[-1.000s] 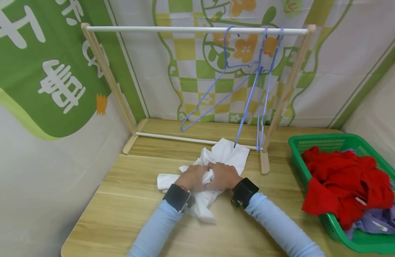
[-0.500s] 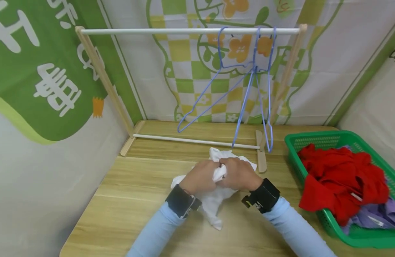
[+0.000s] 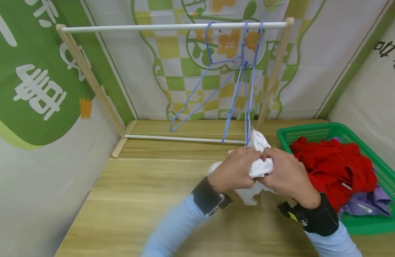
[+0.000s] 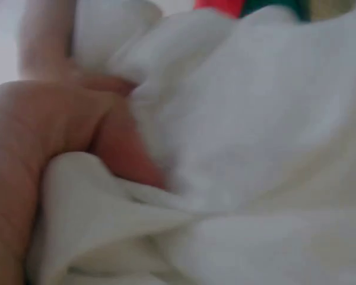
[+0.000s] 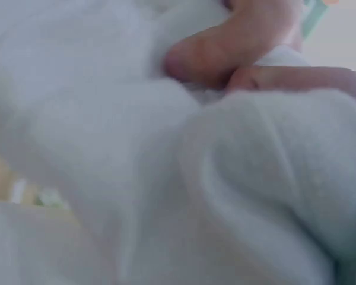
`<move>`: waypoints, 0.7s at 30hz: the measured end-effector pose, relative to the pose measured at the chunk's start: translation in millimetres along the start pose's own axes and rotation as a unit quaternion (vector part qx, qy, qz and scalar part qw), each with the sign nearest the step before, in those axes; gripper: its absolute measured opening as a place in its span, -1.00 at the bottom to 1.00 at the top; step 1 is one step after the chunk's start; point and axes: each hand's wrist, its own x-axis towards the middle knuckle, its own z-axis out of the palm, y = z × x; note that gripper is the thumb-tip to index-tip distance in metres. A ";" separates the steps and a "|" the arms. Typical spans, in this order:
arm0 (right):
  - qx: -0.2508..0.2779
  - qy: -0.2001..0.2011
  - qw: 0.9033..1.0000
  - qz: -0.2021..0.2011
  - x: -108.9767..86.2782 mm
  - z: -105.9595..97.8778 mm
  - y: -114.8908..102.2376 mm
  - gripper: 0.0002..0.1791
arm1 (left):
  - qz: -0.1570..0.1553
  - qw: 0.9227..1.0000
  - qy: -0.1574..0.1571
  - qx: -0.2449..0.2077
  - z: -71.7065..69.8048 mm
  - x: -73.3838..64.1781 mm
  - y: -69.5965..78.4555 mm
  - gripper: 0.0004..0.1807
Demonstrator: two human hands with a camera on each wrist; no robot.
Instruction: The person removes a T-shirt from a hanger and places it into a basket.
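Note:
A crumpled white cloth [image 3: 261,167] is bunched between both hands, above the right part of the wooden table; its exact kind cannot be told. My left hand [image 3: 234,169] grips it from the left, fingers curled into the folds. From the right, my right hand [image 3: 288,175] grips the same bunch, its knuckles close to the left hand's. Loose folds hang below and behind the hands. In the left wrist view, white fabric [image 4: 243,119] fills most of the picture around bent fingers. The right wrist view shows a thumb pressed on the fabric [image 5: 136,148].
Behind the hands stands a wooden rack with a white top rail [image 3: 171,27]. Several blue hangers [image 3: 197,94] hang toward its right end. A green basket [image 3: 370,228] at the right holds red clothing [image 3: 335,167] and purple clothing [image 3: 365,201]. The wooden table [image 3: 136,200] extends left.
Both hands have lifted the white cloth off the table and carried it right, toward the basket. The cloth is bunched more tightly between them. The head view has shifted slightly right.

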 end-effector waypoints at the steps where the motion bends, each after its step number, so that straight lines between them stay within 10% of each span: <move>1: -0.001 0.012 1.000 0.004 -3.3 -7.9 2.7 -0.69 | 0.013 1.000 0.014 -0.006 1.6 7.2 4.0 -0.53; 7: -0.026 0.135 0.990 -0.010 -15.8 -48.0 14.0 -0.63 | 0.085 0.988 0.126 -0.014 11.9 51.1 23.6 -0.59; 15: -0.053 0.339 0.937 -0.062 -29.8 -91.8 16.4 -0.73 | 0.159 0.960 0.230 -0.013 -7.0 99.3 57.8 -0.63; 18: -0.055 0.370 0.926 -0.057 -26.1 -100.4 23.6 -0.60 | 0.163 0.958 0.234 0.006 -11.0 111.8 64.4 -0.58; 21: -0.058 0.314 0.947 0.033 -18.5 -104.7 37.4 -0.53 | 0.125 0.976 0.172 0.034 -6.4 118.2 61.6 -0.30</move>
